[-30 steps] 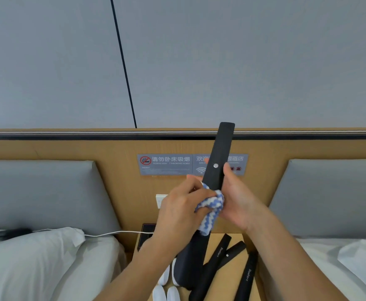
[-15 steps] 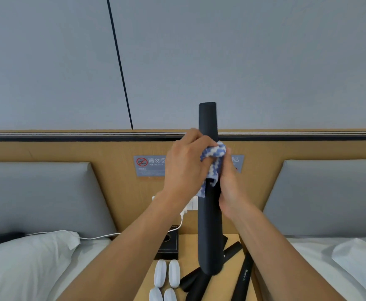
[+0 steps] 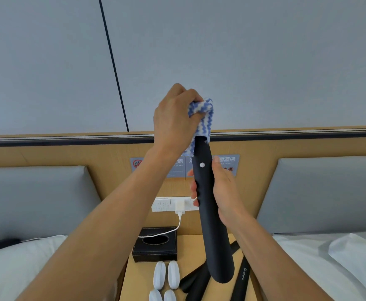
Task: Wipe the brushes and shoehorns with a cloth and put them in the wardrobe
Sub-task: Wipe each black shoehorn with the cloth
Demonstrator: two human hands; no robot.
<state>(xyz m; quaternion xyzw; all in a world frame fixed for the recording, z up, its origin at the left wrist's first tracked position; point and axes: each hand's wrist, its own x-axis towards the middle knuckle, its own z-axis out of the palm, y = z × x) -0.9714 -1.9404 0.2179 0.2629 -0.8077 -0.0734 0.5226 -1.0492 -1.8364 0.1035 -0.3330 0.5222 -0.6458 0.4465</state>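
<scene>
Wiping stroke: our cloth point(image 3: 201, 118) has climbed from mid-shaft a second ago to the very top of the shoehorn point(image 3: 212, 224), now capping its upper end.
Shoehorn: upright in the air above the bench point(image 3: 190, 253), spoon end down; we judge this pass nearly finished.
Left hand point(image 3: 173, 120): its grip is bunched round the cloth, pressing it over the tip.
Right hand point(image 3: 223, 192): its grip is wrapped round the handle below the white dot, lower on the shaft than half a second ago.
Waiting items: more black shoehorns point(image 3: 241, 281) and white brushes point(image 3: 166, 276) lie on the bench, unwiped as far as we can judge.
Surroundings: tissue box point(image 3: 154, 245) behind them; wardrobe not in view.
</scene>
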